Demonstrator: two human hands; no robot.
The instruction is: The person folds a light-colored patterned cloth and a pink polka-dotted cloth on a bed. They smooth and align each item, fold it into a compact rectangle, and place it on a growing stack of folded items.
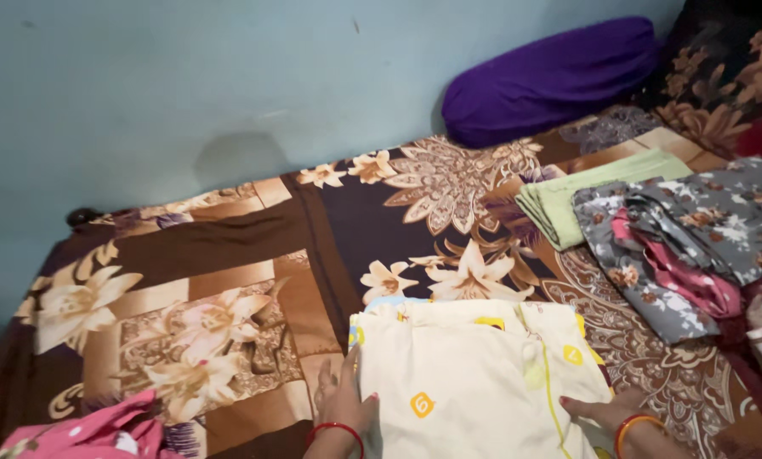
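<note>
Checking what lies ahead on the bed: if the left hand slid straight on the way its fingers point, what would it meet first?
The left hand points up along the cream cloth's left edge; beyond lies only the brown floral bedspread, then probably the wall.

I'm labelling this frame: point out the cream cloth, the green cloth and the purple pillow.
cream cloth (474, 374): head view, middle of its top face.
green cloth (568, 197): head view, its folded top.
purple pillow (551, 81): head view, middle of its side.

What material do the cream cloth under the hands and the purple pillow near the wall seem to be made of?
The cream cloth looks like thin woven cotton with a matte finish: it lies flat in sharp folds and carries small printed yellow motifs. The left hand and right hand rest on its edges. The purple pillow seems covered in a soft, slightly fuzzy fabric, perhaps velvet or fleece; the picture leaves this open.
</note>
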